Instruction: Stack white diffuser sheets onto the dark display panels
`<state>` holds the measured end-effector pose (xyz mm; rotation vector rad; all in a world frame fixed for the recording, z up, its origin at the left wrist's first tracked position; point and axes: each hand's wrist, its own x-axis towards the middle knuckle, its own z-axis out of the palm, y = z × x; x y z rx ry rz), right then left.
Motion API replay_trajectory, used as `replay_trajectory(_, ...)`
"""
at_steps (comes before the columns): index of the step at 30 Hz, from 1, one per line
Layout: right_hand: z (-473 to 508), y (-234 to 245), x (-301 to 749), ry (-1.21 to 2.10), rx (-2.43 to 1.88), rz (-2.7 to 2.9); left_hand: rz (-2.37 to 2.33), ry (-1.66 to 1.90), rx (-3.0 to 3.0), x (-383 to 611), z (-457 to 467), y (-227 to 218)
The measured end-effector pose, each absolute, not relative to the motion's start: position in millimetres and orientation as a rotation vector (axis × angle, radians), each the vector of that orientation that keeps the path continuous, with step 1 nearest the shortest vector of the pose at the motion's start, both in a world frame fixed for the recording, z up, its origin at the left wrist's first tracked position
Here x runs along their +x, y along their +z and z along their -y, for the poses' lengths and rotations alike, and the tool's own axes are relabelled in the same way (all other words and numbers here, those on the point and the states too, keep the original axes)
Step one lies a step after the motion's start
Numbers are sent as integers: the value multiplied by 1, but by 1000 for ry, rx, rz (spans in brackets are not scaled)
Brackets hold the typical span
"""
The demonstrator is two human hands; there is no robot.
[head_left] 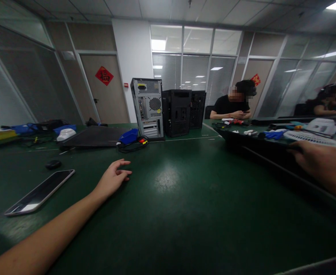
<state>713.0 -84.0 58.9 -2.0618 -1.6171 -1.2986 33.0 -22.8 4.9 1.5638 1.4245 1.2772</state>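
My left hand [112, 178] rests on the dark green table [168, 198], fingers loosely spread and holding nothing. A smartphone [40, 192] lies face up to its left, apart from the hand. My right hand [318, 162] reaches to the right and lies on the near edge of a black computer case [259, 147] lying on its side. Its fingers curl over that edge, partly hidden.
Three upright computer towers [149, 109] stand at the back centre, with a blue tool and cables [132, 140] in front. A flat black panel [95, 136] lies left of them. A white fan [314, 136] sits right. Two seated people are at the far tables.
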Motion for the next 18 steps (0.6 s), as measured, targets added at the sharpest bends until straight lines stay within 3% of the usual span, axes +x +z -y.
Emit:
replay_trajectory(13,111,95,619,-1315,-2275,1758,-1455,1243,1549,33,21,7)
replay_trajectory(18,125,105,577,-1355,-2094,1865,-1328,1210,1441,37,29,16)
